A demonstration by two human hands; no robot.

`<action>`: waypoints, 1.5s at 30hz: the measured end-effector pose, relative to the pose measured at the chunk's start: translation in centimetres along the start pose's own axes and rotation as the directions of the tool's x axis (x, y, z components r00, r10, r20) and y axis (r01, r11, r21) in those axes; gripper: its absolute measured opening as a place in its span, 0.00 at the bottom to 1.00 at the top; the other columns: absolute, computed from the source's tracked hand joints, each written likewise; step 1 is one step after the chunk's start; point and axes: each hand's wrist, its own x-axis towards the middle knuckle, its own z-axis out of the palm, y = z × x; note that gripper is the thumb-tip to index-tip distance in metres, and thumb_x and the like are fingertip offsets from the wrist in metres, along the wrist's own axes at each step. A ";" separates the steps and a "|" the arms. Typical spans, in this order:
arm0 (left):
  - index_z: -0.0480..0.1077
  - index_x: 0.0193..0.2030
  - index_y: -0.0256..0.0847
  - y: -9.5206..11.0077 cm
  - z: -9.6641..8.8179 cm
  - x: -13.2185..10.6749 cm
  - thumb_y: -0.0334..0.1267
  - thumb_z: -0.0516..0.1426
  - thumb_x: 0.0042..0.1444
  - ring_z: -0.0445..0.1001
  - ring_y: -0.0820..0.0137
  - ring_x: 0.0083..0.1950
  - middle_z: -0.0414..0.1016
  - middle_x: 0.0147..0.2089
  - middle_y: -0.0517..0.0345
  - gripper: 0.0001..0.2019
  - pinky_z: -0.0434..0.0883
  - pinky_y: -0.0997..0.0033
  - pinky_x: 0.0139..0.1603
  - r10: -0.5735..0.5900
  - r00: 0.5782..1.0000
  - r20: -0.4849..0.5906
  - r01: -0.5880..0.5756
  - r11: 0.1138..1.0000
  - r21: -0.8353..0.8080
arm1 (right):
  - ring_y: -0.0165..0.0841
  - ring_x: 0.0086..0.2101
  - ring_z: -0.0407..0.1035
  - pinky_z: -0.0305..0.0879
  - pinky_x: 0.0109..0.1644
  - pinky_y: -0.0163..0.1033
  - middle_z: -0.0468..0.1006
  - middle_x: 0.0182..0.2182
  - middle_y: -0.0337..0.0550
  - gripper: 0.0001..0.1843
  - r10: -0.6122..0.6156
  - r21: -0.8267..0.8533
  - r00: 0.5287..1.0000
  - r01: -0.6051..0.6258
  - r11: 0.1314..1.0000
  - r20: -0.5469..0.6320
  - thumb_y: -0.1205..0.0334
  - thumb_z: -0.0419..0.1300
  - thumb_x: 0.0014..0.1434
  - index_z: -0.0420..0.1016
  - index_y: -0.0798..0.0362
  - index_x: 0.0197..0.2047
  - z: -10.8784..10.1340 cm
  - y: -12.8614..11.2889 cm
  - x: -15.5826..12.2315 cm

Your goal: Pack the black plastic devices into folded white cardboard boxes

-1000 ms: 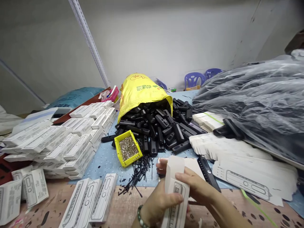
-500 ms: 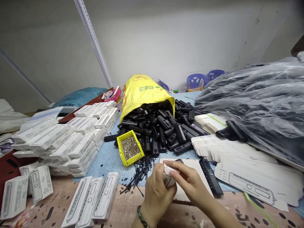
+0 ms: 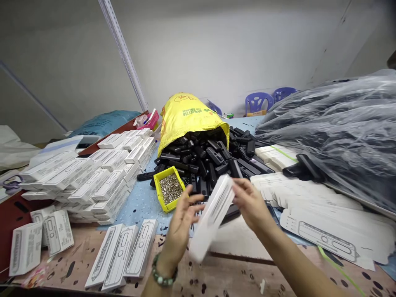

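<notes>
A slim white printed carton (image 3: 213, 216) is tilted in front of me, its lower end blurred by motion. My right hand (image 3: 252, 206) grips its upper end between thumb and fingers. Just left of the carton is my left hand (image 3: 182, 222), fingers spread and apart from it as far as I can see, with a green bead bracelet at the wrist. Beneath the hands lies a white board (image 3: 238, 243). A black plastic piece (image 3: 230, 213) lies at its far edge, partly hidden by the carton and my right hand.
Stacked white cartons (image 3: 83, 177) stand left, with several more (image 3: 140, 249) nearer. A yellow bin (image 3: 168, 189) holds small metal parts. Black plastic pieces (image 3: 198, 154) spill from a yellow bag (image 3: 188, 117). Flat printed cards (image 3: 328, 235) and plastic-wrapped goods (image 3: 334, 123) are at right.
Both hands were together on a carton end over the board. Now my left hand has opened and moved left, while my right hand has raised and tilted the carton.
</notes>
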 end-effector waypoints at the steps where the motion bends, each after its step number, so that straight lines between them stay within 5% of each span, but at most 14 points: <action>1: 0.43 0.70 0.51 -0.3 -0.4 0.0 0.45 0.52 0.62 0.63 0.58 0.66 0.54 0.68 0.45 0.32 0.67 0.53 0.63 0.102 0.994 -0.035 -0.100 0.994 0.053 | 0.36 0.38 0.73 0.74 0.41 0.43 0.77 0.41 0.45 0.16 0.051 0.078 0.997 -0.045 0.996 -0.066 0.49 0.64 0.56 0.74 0.51 0.42 0.4 0.1 0.5; 3: 0.51 0.66 0.50 -0.8 -0.8 -0.2 0.42 0.61 0.54 0.52 0.54 0.72 0.46 0.72 0.48 0.34 0.60 0.49 0.68 0.382 0.921 -0.077 -0.349 0.896 0.277 | 0.34 0.36 0.72 0.73 0.38 0.42 0.75 0.40 0.45 0.16 0.136 0.060 0.990 -0.138 0.989 0.033 0.48 0.59 0.60 0.71 0.51 0.42 1.4 0.9 0.8; 5: 0.58 0.59 0.48 -1.2 -1.4 -0.6 0.39 0.64 0.50 0.55 0.54 0.69 0.54 0.68 0.48 0.30 0.59 0.47 0.68 0.512 0.854 -0.093 -0.444 0.811 0.382 | 0.35 0.39 0.71 0.72 0.42 0.44 0.75 0.43 0.46 0.15 0.158 -0.237 0.937 -0.084 0.968 0.313 0.51 0.52 0.64 0.70 0.51 0.46 1.9 2.1 0.4; 9: 0.55 0.60 0.45 -1.7 -3.7 -1.7 0.44 0.58 0.55 0.73 0.61 0.48 0.69 0.50 0.49 0.27 0.75 0.58 0.48 0.039 0.977 -0.211 0.010 0.974 0.227 | 0.46 0.49 0.65 0.61 0.55 0.56 0.74 0.47 0.51 0.20 0.125 -0.740 0.792 0.486 0.465 0.598 0.70 0.55 0.53 0.71 0.52 0.50 -0.6 5.1 -0.2; 12: 0.53 0.65 0.46 -2.8 -5.0 -2.5 0.43 0.58 0.53 0.72 0.58 0.51 0.68 0.55 0.47 0.33 0.74 0.59 0.46 -0.254 0.955 -0.156 0.293 0.894 0.339 | 0.49 0.46 0.66 0.63 0.51 0.57 0.74 0.42 0.54 0.26 0.128 -0.793 0.799 0.537 0.286 0.588 0.76 0.55 0.43 0.70 0.56 0.48 -3.0 6.0 0.6; 15: 0.64 0.59 0.44 -4.0 -4.6 -2.8 0.34 0.56 0.48 0.69 0.55 0.55 0.70 0.55 0.49 0.28 0.69 0.55 0.54 -0.242 0.961 -0.134 0.276 0.809 0.519 | 0.43 0.44 0.70 0.68 0.49 0.51 0.72 0.46 0.53 0.31 -0.061 -0.709 0.919 0.341 0.617 0.389 0.71 0.52 0.52 0.55 0.52 0.60 -2.6 5.1 1.8; 18: 0.67 0.56 0.42 -4.1 -3.3 -2.2 0.34 0.57 0.46 0.70 0.56 0.54 0.72 0.53 0.50 0.27 0.68 0.56 0.53 -0.194 0.973 -0.125 0.231 0.804 0.548 | 0.39 0.43 0.73 0.71 0.48 0.49 0.68 0.53 0.51 0.35 -0.148 -0.181 0.975 0.177 0.967 0.163 0.59 0.51 0.62 0.34 0.42 0.65 0.6 4.1 2.0; 20: 0.66 0.57 0.43 -3.7 -2.8 -1.6 0.38 0.59 0.48 0.70 0.58 0.54 0.72 0.53 0.51 0.26 0.68 0.58 0.53 -0.149 0.977 -0.152 0.208 0.827 0.522 | 0.40 0.49 0.71 0.69 0.53 0.50 0.65 0.57 0.51 0.35 -0.194 -0.064 0.951 0.215 0.975 0.240 0.55 0.55 0.62 0.37 0.40 0.65 2.9 4.2 1.7; 22: 0.64 0.57 0.44 -3.5 -3.1 -1.3 0.41 0.59 0.50 0.70 0.59 0.55 0.71 0.54 0.52 0.26 0.67 0.58 0.55 -0.102 0.973 -0.207 0.196 0.838 0.510 | 0.41 0.58 0.63 0.62 0.61 0.51 0.61 0.60 0.51 0.28 -0.237 -0.217 0.876 0.351 0.911 0.421 0.55 0.57 0.62 0.52 0.43 0.62 4.1 4.9 1.4; 25: 0.62 0.59 0.42 -3.8 -4.5 -1.7 0.46 0.59 0.51 0.70 0.57 0.56 0.71 0.55 0.49 0.28 0.67 0.56 0.55 -0.123 0.942 -0.312 0.273 0.823 0.499 | 0.40 0.63 0.53 0.56 0.65 0.48 0.58 0.63 0.51 0.17 -0.164 -0.539 0.782 0.549 0.638 0.602 0.59 0.50 0.67 0.65 0.49 0.58 3.6 6.7 1.5; 29: 0.63 0.59 0.39 -4.7 -6.1 -2.7 0.52 0.60 0.50 0.71 0.54 0.54 0.72 0.54 0.45 0.32 0.68 0.53 0.54 -0.231 0.897 -0.377 0.396 0.798 0.454 | 0.39 0.46 0.67 0.63 0.53 0.46 0.74 0.43 0.51 0.11 0.051 -0.672 0.707 0.644 0.364 0.705 0.70 0.51 0.63 0.75 0.55 0.39 1.9 9.7 2.4; 35: 0.63 0.59 0.39 -4.5 -6.3 -3.4 0.50 0.62 0.48 0.69 0.54 0.57 0.71 0.56 0.45 0.33 0.65 0.50 0.59 -0.250 0.908 -0.337 0.369 0.858 0.357 | 0.38 0.39 0.66 0.60 0.50 0.47 0.74 0.29 0.48 0.09 0.149 -0.583 0.601 0.638 0.503 0.786 0.71 0.56 0.56 0.67 0.55 0.24 2.4 10.8 4.1; 41: 0.66 0.58 0.47 -4.2 -4.4 -3.6 0.37 0.62 0.46 0.66 0.54 0.62 0.55 0.69 0.50 0.29 0.69 0.53 0.59 -0.179 0.982 0.057 0.146 0.916 0.374 | 0.34 0.39 0.69 0.65 0.47 0.43 0.73 0.39 0.49 0.09 0.089 -0.512 0.831 0.249 0.822 0.549 0.58 0.47 0.64 0.64 0.53 0.39 2.8 6.9 4.6; 45: 0.63 0.61 0.44 -5.0 -1.9 -2.0 0.25 0.59 0.39 0.62 0.56 0.65 0.60 0.67 0.51 0.37 0.62 0.53 0.67 -0.022 0.982 0.187 -0.071 0.877 0.475 | 0.33 0.29 0.69 0.68 0.37 0.41 0.73 0.29 0.45 0.13 0.262 -0.362 0.837 -0.083 0.929 0.480 0.52 0.52 0.59 0.62 0.54 0.34 2.9 5.4 3.6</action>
